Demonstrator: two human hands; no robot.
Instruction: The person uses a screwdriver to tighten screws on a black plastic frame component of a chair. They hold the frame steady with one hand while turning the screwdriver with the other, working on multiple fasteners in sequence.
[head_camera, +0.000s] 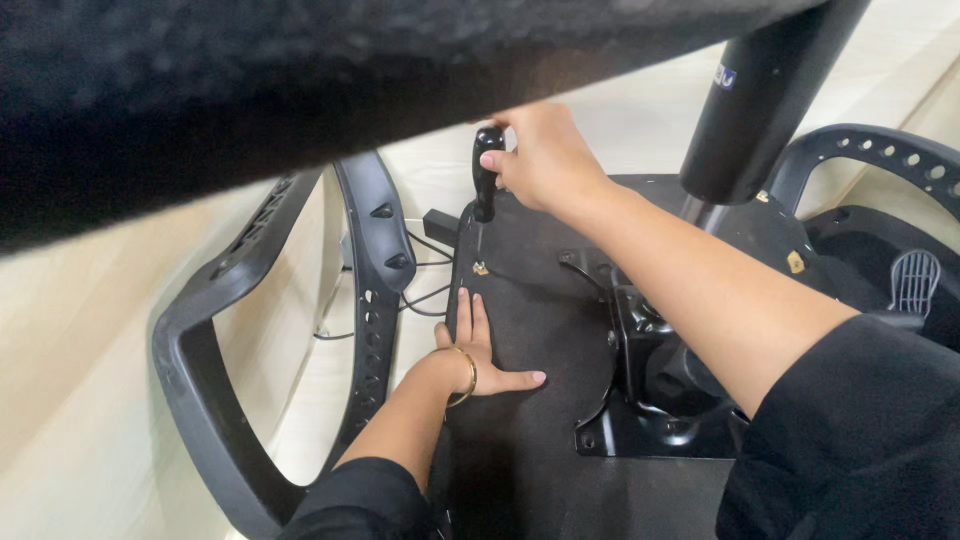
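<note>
On seat underside (540, 330), right hand (545, 155) fingers gripping one screwdriver (486, 180), perhaps one screw (480, 268), left hand (470, 355) fingers flat

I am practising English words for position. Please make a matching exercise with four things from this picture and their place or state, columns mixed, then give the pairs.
Column one:
1. right hand
2. left hand
3. screwdriver
4. bracelet

Column two:
a. upright, tip down at a screw on the seat underside
b. gold, around the left wrist
c. flat on the dark seat underside, fingers spread
d. closed around the black handle

Pairs: 1-d, 2-c, 3-a, 4-b
</note>
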